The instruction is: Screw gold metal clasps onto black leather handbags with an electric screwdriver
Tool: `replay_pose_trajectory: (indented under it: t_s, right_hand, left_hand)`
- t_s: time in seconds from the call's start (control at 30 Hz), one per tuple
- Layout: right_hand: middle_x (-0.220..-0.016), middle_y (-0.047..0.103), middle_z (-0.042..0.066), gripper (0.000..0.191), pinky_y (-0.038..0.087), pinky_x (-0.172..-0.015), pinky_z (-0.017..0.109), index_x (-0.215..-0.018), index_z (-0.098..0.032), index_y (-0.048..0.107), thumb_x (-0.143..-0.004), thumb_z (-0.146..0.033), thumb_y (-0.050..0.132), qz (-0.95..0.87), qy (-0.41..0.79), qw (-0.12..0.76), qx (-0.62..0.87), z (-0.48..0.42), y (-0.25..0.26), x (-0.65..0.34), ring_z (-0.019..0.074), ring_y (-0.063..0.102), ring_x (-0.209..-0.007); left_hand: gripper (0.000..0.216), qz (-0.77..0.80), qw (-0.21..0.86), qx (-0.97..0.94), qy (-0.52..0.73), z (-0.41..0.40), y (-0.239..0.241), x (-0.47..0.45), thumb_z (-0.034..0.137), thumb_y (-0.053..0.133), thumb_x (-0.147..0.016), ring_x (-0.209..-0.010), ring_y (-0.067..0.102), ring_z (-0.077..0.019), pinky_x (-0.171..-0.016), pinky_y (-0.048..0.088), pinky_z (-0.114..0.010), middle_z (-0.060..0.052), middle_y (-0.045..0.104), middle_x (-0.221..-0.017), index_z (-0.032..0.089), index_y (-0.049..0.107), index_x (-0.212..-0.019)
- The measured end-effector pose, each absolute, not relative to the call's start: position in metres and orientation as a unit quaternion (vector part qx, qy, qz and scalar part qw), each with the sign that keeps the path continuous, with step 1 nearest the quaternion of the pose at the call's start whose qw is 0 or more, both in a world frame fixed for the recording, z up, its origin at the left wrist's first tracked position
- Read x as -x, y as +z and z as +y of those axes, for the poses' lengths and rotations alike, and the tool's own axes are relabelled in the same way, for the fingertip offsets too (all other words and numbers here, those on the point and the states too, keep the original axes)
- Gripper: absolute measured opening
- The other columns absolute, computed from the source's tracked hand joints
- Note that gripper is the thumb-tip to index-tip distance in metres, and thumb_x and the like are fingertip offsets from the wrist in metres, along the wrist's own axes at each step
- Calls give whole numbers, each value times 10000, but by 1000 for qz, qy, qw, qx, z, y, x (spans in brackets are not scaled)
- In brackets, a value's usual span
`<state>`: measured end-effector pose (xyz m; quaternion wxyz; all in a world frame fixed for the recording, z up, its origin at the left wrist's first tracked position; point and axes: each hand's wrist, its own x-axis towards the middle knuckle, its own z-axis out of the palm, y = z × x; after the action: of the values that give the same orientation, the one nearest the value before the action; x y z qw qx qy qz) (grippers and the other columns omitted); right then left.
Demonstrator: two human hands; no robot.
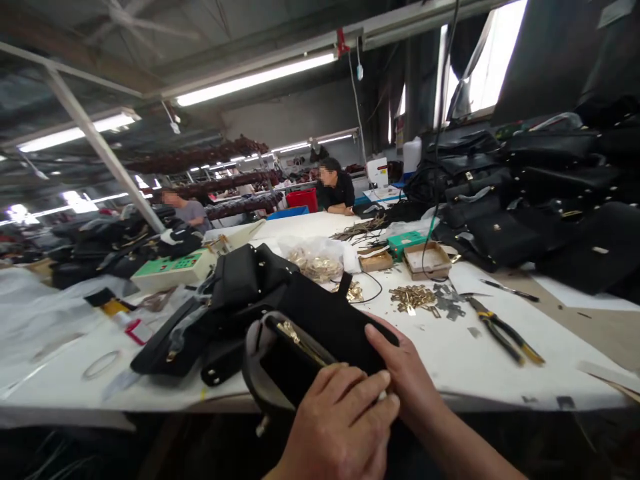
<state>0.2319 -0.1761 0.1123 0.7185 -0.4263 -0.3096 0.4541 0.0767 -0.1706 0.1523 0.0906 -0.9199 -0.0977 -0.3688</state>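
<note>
Left hand (343, 423): curled over the open-flapped black handbag (320, 313), low centre; impossible to call anything pinched beneath.
Right hand (407, 363): gripping its right edge, thumb on top.
Handbag: lying open, not yet fastened.
Gold metal fittings (413, 299): heaped right of centre, loose, unattached.
Stacked black leather-look bags (530, 230): right side, clasps showing, seemingly further along.
</note>
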Motion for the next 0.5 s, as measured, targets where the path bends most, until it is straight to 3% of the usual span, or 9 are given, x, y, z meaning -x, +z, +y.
replay_pose_trajectory:
  t_s: [0.1, 0.2, 0.33, 0.4, 0.5]
  right_hand:
    - [-1135, 762, 95, 512, 497, -1032, 499, -1239, -219, 721, -846, -547, 732, -328, 516, 671, 420, -195, 90, -247, 322, 683, -1110]
    - [-1090, 768, 103, 519, 541, -948, 484, -1204, -208, 741, -834, -572, 735, -374, 538, 583, 480, -214, 73, -260, 328, 697, -1045]
    - [-1144, 753, 93, 537, 520, -991, 462, -1238, -210, 732, -858, -588, 702, -408, 510, 532, 539, -231, 53, -266, 327, 665, -1121]
    - [-1159, 749, 87, 532, 509, -1009, 466, -1252, -214, 724, -876, -588, 681, -416, 506, 517, 552, -235, 43, -267, 327, 658, -1138]
    - [-1189, 739, 77, 485, 492, -1035, 464, -1241, -223, 724, -922, -575, 623, -453, 473, 491, 574, -238, 29, -269, 317, 649, -1156]
  left_hand:
    - [376, -197, 26, 878, -436, -169, 155, -55, 149, 653, -883, -1127, 660, -224, -1030, 527, -413, -54, 736, -1209, 265, 651, -1240]
    - [469, -348, -42, 833, -427, -150, 142, -40, 254, 682, -894, -1239, 620, -273, -1086, 494, -493, -94, 678, -1323, 269, 596, -1356]
    - [197, -399, -211, 850, -270, -130, 111, -47, 386, 624, -941, -1041, 720, -255, -1187, 356, -560, -20, 784, -1088, 322, 760, -1069]
    - [206, -398, -257, 848, -239, -127, 98, -58, 378, 578, -965, -1013, 721, -238, -1221, 286, -545, -1, 795, -1036, 322, 775, -988]
    - [231, -392, -289, 840, -239, -125, 80, -74, 349, 541, -971, -952, 706, -216, -1145, 376, -451, 5, 789, -969, 287, 760, -931]
